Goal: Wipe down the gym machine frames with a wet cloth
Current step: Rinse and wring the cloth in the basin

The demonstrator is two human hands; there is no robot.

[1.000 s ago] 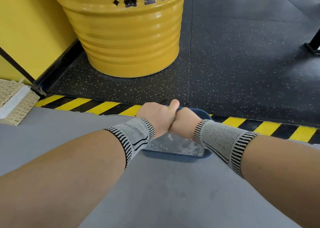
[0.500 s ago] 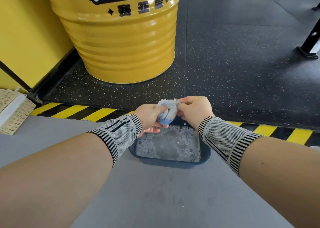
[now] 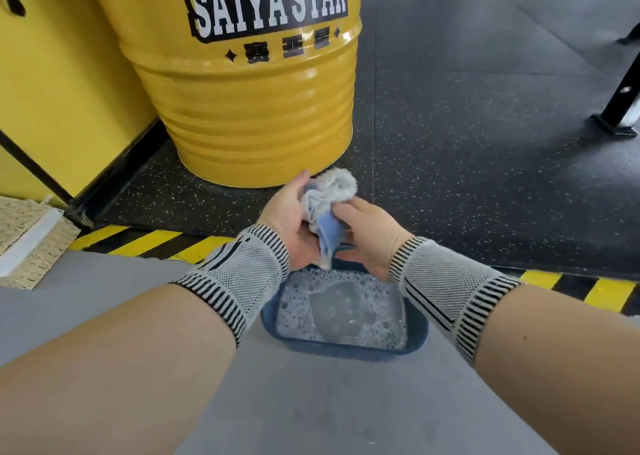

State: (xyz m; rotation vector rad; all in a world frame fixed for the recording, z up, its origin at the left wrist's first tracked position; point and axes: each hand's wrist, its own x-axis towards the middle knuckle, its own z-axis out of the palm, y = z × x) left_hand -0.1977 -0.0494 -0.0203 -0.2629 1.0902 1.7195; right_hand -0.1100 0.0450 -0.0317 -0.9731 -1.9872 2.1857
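Both hands — left hand [image 3: 289, 222], right hand [image 3: 372, 238] — gripping bunched cloth [image 3: 330, 202], fingertips hidden, above basin [image 3: 346, 349]

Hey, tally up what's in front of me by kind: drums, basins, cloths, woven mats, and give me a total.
Yellow ribbed metal drum: 1
Dark blue plastic basin of soapy water: 1
Grey and blue wet cloth, held in both hands: 1
Tan woven straw mat, partly out of frame: 1
Total: 4
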